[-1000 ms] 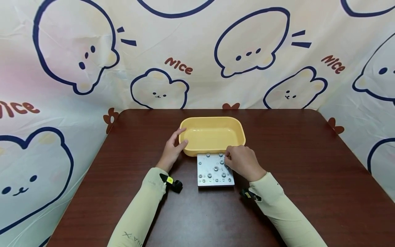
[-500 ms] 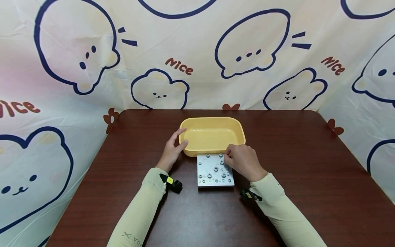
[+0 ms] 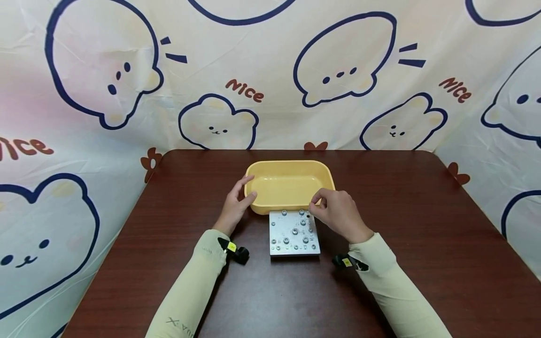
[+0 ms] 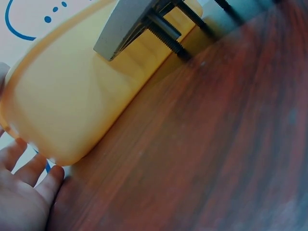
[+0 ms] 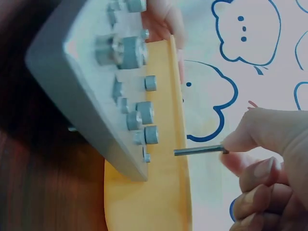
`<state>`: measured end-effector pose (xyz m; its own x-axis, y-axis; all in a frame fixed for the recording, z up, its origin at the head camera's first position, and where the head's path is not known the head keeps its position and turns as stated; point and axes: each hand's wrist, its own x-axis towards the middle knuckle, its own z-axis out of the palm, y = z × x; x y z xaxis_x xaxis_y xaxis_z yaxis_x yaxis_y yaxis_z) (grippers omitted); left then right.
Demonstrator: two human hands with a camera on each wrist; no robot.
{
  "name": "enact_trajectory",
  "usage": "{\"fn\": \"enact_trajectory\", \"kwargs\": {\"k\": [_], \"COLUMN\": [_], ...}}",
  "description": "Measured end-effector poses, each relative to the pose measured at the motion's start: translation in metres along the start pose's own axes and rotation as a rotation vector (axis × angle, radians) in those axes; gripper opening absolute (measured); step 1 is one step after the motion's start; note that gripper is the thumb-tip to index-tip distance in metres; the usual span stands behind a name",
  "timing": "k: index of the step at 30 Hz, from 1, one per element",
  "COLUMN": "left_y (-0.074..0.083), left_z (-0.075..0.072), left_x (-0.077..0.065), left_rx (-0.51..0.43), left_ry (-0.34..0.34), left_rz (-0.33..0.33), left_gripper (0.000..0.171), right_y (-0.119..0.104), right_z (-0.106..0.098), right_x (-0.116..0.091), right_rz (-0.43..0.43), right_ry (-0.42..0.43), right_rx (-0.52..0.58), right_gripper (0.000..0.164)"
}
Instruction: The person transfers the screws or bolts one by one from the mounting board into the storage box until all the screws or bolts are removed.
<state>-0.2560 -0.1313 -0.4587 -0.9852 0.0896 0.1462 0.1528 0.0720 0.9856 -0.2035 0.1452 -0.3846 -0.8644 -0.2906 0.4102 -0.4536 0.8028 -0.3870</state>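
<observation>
My left hand [image 3: 232, 206] holds the left end of a yellow tray [image 3: 274, 188], thumb and a finger over the rim. In the left wrist view its other fingers [image 4: 31, 168] lie along the tray's outside. My right hand [image 3: 338, 213] pinches one end of a slim metal pin [image 5: 199, 150] between thumb and index finger, the pin's free end pointing at the plate. This silver metal plate [image 3: 281, 230] lies in front of the tray, with several socket-head bolts [image 3: 295, 231] in its top. Near the right fingertips is a dark hole [image 3: 308, 216] in the plate.
Threaded bolt ends [image 4: 166, 41] stick out under the plate, which stands raised above the brown table [image 3: 211, 291]. A patterned cloth [image 3: 270, 56] hangs behind and beside the table. Dark wrist cameras [image 3: 241, 255] sit at both cuffs.
My right hand has risen off the plate's upper right and moved slightly right and back, with the pin between its fingertips. A dark hole now shows there. The left hand stays on the tray.
</observation>
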Motion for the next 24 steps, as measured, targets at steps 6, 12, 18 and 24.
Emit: {"fn": "enact_trajectory", "kwargs": {"k": [6,12,18,24], "left_y": [0.016,0.015,-0.007,-0.007], "left_z": [0.000,0.000,-0.001,0.001], "left_x": [-0.006,-0.001,0.013,0.016], "left_rx": [0.004,0.005,0.040,0.042], "left_ry": [-0.008,0.005,0.050,0.049], "left_rz": [0.029,0.039,0.025,-0.024], "left_gripper": [0.058,0.056,0.052,0.052], "right_y": [0.007,0.020,0.036,0.052], "right_z": [0.000,0.003,0.013,0.028], "right_x": [0.007,0.021,0.040,0.053], "right_rz": [0.037,0.060,0.101,0.088], "right_ry": [0.027,0.054,0.075,0.067], "right_rx": [0.105,0.218,0.313,0.340], "right_gripper": [0.006,0.007,0.008,0.007]}}
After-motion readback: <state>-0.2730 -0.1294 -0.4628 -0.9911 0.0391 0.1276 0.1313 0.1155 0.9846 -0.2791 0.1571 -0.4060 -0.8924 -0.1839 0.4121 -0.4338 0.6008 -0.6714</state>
